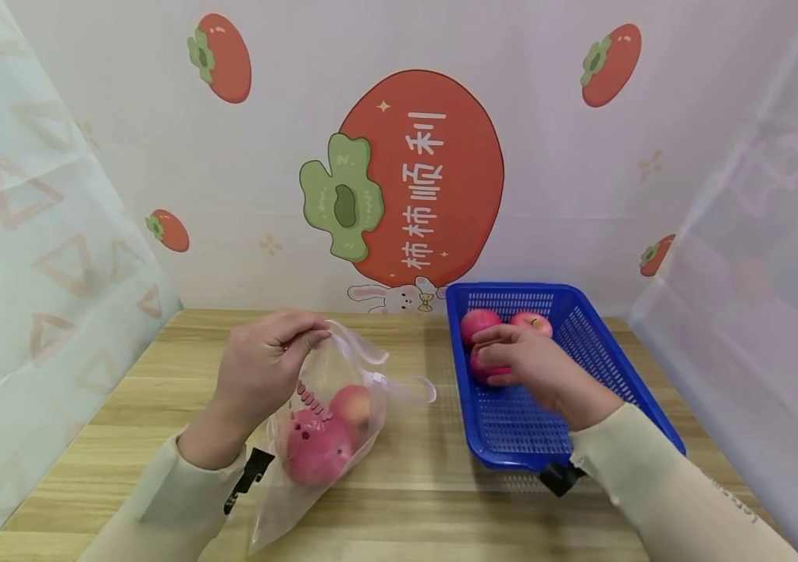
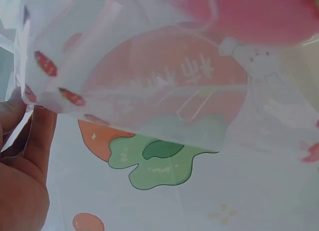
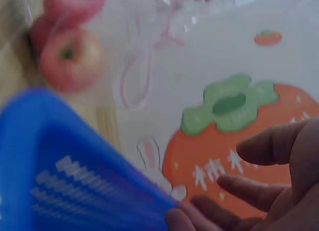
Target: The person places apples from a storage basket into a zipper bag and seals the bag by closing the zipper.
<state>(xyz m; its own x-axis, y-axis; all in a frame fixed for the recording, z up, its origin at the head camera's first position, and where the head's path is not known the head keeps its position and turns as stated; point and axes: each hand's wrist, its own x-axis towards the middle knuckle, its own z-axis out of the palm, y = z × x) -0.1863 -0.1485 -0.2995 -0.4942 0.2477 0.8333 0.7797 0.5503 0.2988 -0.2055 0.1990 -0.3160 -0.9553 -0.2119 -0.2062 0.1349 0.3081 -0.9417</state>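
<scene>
My left hand (image 1: 258,378) pinches the top rim of a clear drawstring bag (image 1: 276,511) between thumb and fingers. Red apples (image 1: 318,453) lie inside the bag, seen through its thin plastic. Over on the right, my right hand (image 1: 536,367) hovers above the blue basket (image 1: 465,414), its fingers spread around the near side of a red apple (image 1: 485,367). The right wrist view shows a gap between that hand's thumb and fingers (image 3: 249,188), with nothing held there. Two more apples, one red (image 1: 478,324) and one paler (image 1: 532,321), sit behind in the basket.
A wooden table (image 1: 413,515) carries the bag and the basket. The bag's white drawstring loop (image 1: 413,388) sticks out toward the basket. Behind stands a white cloth backdrop (image 1: 539,156) printed with persimmons, and pale cloth walls (image 1: 743,273) flank both sides.
</scene>
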